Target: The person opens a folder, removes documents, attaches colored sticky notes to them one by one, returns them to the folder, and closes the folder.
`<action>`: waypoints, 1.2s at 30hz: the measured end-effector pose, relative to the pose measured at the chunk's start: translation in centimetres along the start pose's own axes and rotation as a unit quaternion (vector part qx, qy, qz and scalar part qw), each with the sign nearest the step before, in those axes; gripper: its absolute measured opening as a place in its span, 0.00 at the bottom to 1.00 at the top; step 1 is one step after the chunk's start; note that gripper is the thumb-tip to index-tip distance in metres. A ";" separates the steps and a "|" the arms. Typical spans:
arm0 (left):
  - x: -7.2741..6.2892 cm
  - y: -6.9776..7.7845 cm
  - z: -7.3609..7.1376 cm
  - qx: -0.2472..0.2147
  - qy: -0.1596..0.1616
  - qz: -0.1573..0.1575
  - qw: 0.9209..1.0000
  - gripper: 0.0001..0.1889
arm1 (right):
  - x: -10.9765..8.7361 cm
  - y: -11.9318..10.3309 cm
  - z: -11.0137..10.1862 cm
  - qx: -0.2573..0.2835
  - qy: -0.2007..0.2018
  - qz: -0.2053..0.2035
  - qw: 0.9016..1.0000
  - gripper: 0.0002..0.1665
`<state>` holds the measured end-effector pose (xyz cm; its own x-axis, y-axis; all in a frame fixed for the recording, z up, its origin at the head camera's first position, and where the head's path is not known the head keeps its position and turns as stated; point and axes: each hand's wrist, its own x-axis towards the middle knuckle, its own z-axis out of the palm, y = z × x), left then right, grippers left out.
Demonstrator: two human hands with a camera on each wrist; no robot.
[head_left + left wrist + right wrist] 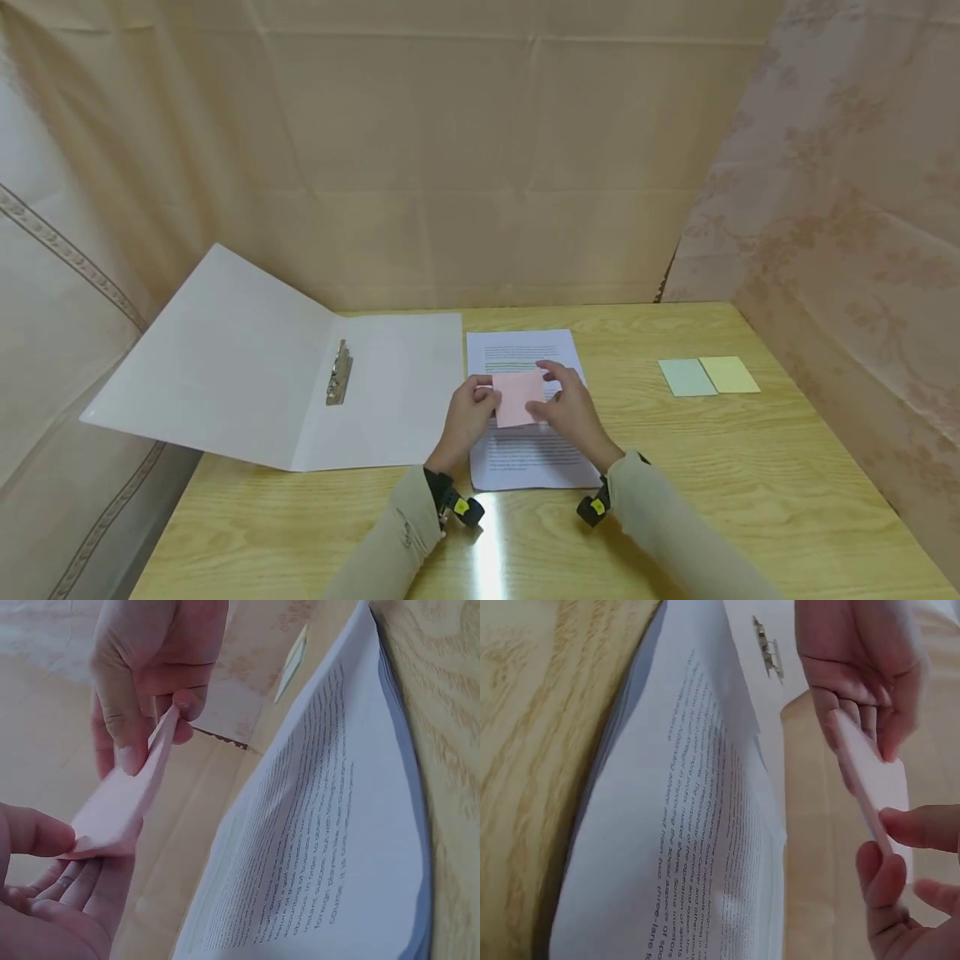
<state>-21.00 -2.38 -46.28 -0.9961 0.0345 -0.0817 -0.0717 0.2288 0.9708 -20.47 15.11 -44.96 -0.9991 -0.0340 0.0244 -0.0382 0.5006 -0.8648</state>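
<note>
A pink sticky note pad (517,398) is held above a stack of printed paper (525,467). My left hand (471,415) pinches its left edge, thumb on top and fingers beneath, as the left wrist view shows. On the opposite side my right hand (572,410) pinches the pad (874,780) between thumb and fingertips. Seen from the left wrist, the pad (124,802) is thin and tilted. Lines of text cover the top sheet (330,847), with a few green-highlighted lines near its upper part. The hands hide the middle of that sheet.
Left of the paper lies an open white binder (397,392) with a metal clip (340,375), its cover (217,358) raised at the left. A light green sticky note pad (687,378) and a yellow one (729,375) lie side by side at right. Curtains (480,167) hang behind the wooden table (720,500).
</note>
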 end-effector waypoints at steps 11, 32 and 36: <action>-0.1 -0.1 -0.3 -0.044 -0.008 -0.004 0.999 0.22 | -0.6 -0.1 0.5 -0.079 -0.010 -0.191 0.978 0.19; -0.2 -0.6 -0.3 -0.046 -0.012 -0.018 0.999 0.22 | -1.1 0.0 0.7 -0.126 -0.072 -0.169 0.975 0.31; -0.3 -0.7 -0.2 -0.045 -0.008 -0.024 0.999 0.24 | -1.1 0.4 0.7 -0.112 -0.062 -0.193 0.973 0.25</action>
<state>-20.70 -2.77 -46.90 -0.9905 0.0414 -0.1309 -0.1238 0.1413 0.9822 -19.38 14.70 -45.68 -0.9001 -0.3551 0.2526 -0.4273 0.6054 -0.6715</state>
